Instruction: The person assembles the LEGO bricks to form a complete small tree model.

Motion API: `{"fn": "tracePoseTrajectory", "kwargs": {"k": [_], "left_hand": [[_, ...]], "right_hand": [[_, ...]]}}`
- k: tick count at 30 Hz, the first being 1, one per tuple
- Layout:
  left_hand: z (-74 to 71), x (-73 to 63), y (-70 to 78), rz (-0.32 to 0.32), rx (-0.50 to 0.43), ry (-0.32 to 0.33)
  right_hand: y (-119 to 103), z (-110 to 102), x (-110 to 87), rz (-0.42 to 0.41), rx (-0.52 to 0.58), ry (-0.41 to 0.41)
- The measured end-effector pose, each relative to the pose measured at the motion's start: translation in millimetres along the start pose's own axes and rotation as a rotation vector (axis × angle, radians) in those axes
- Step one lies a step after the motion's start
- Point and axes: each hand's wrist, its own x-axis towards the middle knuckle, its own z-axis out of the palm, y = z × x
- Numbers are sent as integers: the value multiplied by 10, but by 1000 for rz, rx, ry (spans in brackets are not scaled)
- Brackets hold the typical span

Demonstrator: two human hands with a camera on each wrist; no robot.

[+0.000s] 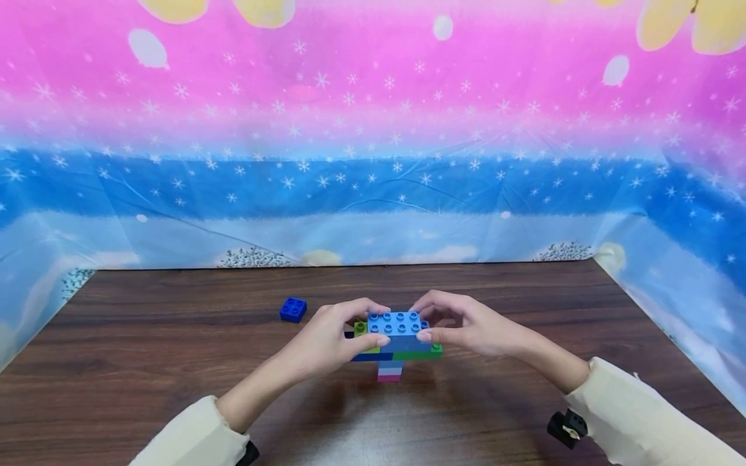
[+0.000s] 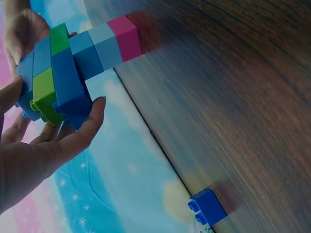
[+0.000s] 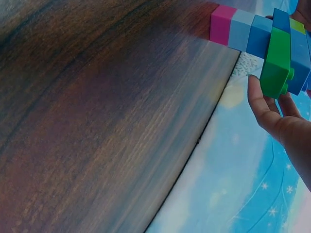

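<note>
A light blue brick with several studs lies on top of a stack of toy building bricks. My left hand pinches its left end, thumb on the near side and fingers behind. From the right, my right hand grips the other end the same way. Below it are a lime green brick and another blue one, then a wide layer of a dark blue brick and a green brick. A narrow column of blue and pale blue bricks carries this, with a pink brick at the bottom on the table.
A loose dark blue brick sits on the wooden table, left of the stack and farther back. Behind the table's far edge hangs a pink and blue snowflake cloth, which also runs along the sides.
</note>
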Motion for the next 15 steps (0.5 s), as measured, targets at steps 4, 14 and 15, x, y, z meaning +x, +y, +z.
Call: {"fn": "tracePoseTrajectory", "kwargs": {"k": [4, 14, 15], "left_hand": [[-5, -4, -2, -4, 4, -11], [-80, -7, -5, -17, 40, -23], [-101, -6, -4, -32, 42, -17]], "right_hand": [[5, -6, 0, -5, 5, -15], [4, -4, -5, 9, 6, -13], [4, -4, -7, 12, 4, -11]]}}
